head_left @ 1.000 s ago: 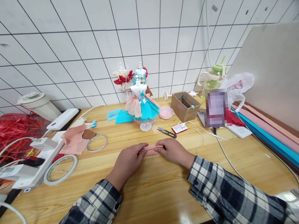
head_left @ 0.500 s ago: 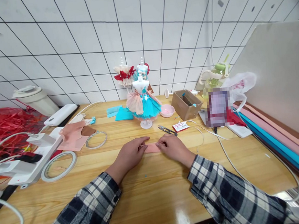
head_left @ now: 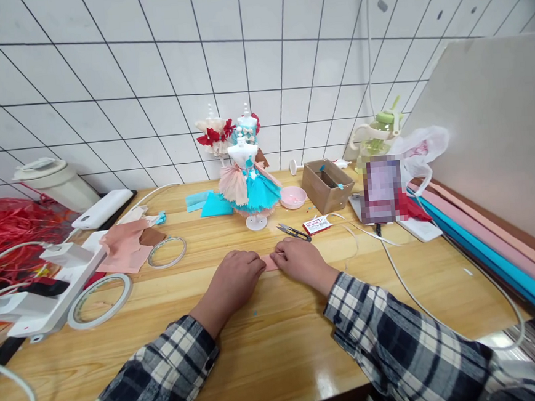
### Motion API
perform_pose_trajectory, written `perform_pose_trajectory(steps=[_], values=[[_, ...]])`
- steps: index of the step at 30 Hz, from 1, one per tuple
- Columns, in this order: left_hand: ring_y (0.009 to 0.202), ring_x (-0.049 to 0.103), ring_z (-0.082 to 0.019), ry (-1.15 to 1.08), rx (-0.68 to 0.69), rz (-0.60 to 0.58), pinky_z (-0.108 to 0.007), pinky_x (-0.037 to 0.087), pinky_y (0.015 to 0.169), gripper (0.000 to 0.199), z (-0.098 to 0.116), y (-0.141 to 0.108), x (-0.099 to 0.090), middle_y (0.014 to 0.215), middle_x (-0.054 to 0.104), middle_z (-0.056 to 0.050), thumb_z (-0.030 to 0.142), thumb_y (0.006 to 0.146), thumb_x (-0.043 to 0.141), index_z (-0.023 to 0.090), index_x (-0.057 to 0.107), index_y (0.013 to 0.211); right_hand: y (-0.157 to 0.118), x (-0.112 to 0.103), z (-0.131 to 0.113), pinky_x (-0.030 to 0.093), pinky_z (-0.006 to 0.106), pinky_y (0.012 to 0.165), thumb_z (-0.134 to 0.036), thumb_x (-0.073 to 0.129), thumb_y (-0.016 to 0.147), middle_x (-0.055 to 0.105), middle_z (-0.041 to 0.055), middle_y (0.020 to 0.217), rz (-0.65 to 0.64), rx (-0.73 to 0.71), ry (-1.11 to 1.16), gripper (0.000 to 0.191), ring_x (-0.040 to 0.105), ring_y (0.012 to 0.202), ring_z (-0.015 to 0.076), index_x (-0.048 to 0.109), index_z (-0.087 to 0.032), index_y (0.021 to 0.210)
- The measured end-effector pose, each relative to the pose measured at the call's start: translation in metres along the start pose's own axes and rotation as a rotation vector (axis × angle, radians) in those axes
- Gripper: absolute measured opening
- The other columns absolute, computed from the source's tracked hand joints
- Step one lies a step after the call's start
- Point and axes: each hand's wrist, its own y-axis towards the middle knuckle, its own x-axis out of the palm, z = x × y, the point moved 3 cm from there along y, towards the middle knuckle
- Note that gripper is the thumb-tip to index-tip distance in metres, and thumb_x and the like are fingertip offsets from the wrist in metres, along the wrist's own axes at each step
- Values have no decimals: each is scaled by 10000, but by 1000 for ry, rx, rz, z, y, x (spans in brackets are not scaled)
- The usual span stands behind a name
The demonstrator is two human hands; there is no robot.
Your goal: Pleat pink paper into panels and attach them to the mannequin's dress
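A pink fabric strip (head_left: 269, 263) lies flat on the wooden table (head_left: 279, 348), almost wholly covered, with only a short stretch showing between the fingertips of the left hand (head_left: 234, 281) and the right hand (head_left: 301, 263), both curled over and pressing its ends down. Behind the hands stands an open cardboard box (head_left: 327, 186) with a blue scrap on its rim, its contents too dark to make out, and beside it a small pink bowl (head_left: 293, 196). A red-and-white label (head_left: 316, 225) lies near the thread snips (head_left: 292, 232), its print too small to read.
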Motion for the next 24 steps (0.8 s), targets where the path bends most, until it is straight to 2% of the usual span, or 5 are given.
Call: perform_pose_trajectory(steps=[2, 6, 13, 18, 24], values=[[787, 604, -209, -11, -19, -14, -372, 427, 763, 292, 1, 0, -1, 811, 664, -79, 235, 928, 408, 189, 688, 861, -2, -1, 3, 393, 292, 701, -385, 542, 895, 647, 70, 933, 64, 36, 9, 210, 589, 864, 199, 617, -192, 925], [825, 622, -205, -92, -71, 17, -367, 432, 784, 336, 1, 0, -4, 869, 689, -77, 264, 944, 377, 201, 703, 895, -3, -5, 10, 392, 333, 878, -356, 656, 828, 604, 88, 1102, 178, -7, 78, 344, 528, 1050, 222, 583, -202, 1127], [911, 638, -212, -211, -269, 86, -331, 473, 772, 302, -13, 6, 3, 1051, 683, -72, 321, 919, 443, 208, 648, 1110, 0, -1, 13, 388, 316, 874, -295, 651, 838, 603, 54, 973, 112, -50, 165, 106, 532, 989, 189, 657, -198, 882], [864, 632, -192, -257, -177, 68, -320, 467, 797, 265, -17, 11, 5, 960, 682, -69, 309, 906, 470, 206, 702, 981, -3, 1, 12, 391, 308, 891, -301, 649, 834, 596, 70, 1029, 128, -55, 183, 225, 538, 1021, 194, 639, -185, 1027], [916, 602, -211, -301, -192, 102, -351, 444, 845, 212, -20, 8, 7, 942, 683, -76, 286, 884, 516, 202, 684, 983, -2, 0, 11, 392, 286, 839, -252, 627, 845, 601, 42, 951, 84, -70, 195, 78, 556, 933, 169, 653, -191, 885]])
